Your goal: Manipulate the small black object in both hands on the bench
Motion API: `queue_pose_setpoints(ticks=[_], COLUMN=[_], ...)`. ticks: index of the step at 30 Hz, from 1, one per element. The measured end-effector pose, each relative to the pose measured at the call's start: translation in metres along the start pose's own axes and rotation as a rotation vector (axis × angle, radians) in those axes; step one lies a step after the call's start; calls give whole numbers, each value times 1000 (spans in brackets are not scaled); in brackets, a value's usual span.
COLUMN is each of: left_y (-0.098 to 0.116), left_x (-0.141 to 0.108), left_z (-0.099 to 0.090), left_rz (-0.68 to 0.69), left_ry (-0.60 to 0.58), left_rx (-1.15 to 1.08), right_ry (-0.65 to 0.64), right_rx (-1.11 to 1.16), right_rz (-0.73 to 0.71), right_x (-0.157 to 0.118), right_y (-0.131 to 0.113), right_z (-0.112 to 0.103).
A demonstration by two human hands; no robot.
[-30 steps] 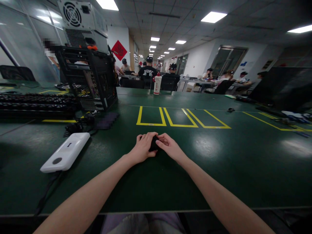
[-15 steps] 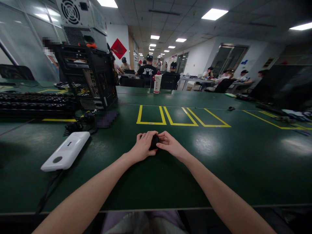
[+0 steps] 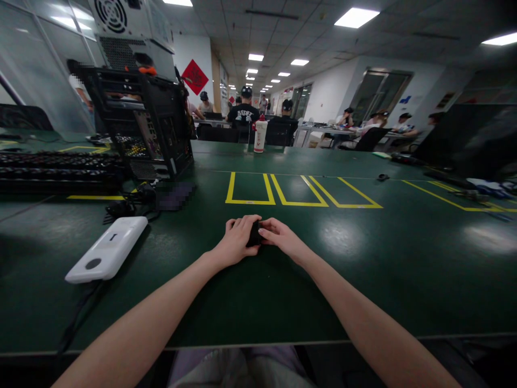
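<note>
Head view, the only one: small black object (image 3: 254,235) was held between the two hands at the green tabletop (image 3: 258,312), roughly mid-width, back from the near edge and short of three yellow tape outlines (image 3: 305,204). Left hand (image 3: 235,241) had it: fingers curled over the top and far side, thumb along the near side, so grasping. Right hand (image 3: 281,237) was opposite, thumb and fingertips at the object's right side; couldn't tell if they pinched it or just touched. Key relation: object lay right of the left palm and left of the right fingertips, both hands right at it, left covering more. Long axis couldn't be read, too much under the left fingers; resting on the tabletop or slightly lifted, also unclear. White device (image 3: 109,250) lay well apart, toward the tabletop's near left corner, set at a slant, black cable (image 3: 75,318) running from its near end toward the near edge. Black computer case (image 3: 157,129) stood farther back on the left, white cup (image 3: 260,134) near the far edge.
</note>
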State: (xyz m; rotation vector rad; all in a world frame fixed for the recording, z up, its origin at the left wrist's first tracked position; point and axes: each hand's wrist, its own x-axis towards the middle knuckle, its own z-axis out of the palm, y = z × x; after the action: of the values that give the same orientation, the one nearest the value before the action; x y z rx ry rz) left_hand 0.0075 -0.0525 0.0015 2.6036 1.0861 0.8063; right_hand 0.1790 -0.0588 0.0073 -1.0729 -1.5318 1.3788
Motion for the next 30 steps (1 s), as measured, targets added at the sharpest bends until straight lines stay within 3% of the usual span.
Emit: queue_pose_setpoints(ticks=[4,17,23,30], left_y=[1,-1,4,5], left_x=[0,1,-1,-1], left_z=[-2,2,-4,-7], left_rz=[8,-5,7,7], left_ry=[-16,-2,-18,-32], left_rx=[-1,12,4,-7], right_ry=[-33,16,-74,8], right_rx=[-29,6,-84,-75], right_rz=[-95,24,-111,-64], right_x=[-4,2,-3,2], right_y=[-4,3,-1,3], right_z=[-2,0,-5,-2])
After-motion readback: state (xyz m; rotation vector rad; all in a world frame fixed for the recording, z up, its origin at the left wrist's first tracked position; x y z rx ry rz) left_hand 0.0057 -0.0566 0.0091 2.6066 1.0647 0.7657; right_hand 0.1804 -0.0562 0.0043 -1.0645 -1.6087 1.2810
